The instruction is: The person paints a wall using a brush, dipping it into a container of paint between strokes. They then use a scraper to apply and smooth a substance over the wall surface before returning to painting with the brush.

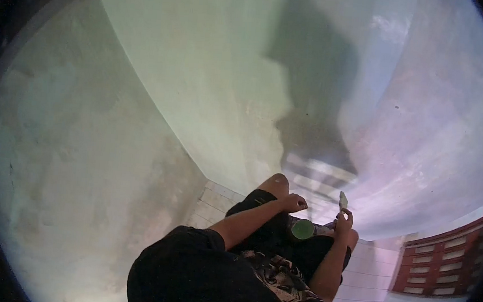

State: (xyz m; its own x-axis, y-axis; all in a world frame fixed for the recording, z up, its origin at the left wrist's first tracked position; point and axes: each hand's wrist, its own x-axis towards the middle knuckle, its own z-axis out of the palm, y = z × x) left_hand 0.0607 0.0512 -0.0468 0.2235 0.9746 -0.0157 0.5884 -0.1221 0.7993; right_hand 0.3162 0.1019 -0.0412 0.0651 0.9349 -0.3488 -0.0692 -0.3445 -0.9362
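Observation:
My left hand (293, 203) is curled into a loose fist by my raised knee (276, 184), and I see nothing in it. My right hand (343, 222) grips a small flat-bladed tool, probably a putty knife (343, 200), with its pale blade pointing up. Between the two hands, on my lap, sits a small round container (302, 229) with a green top. I am in dark shorts and a dark printed shirt, close to a corner of plastered walls.
A greenish plastered wall (203, 63) meets a rough grey wall (71, 154) at a corner on the left. A pale bluish wall (425, 126) with my shadow lies ahead. White floor tiles (212, 202) show below, and a reddish-brown vent-block panel (442, 263) at right.

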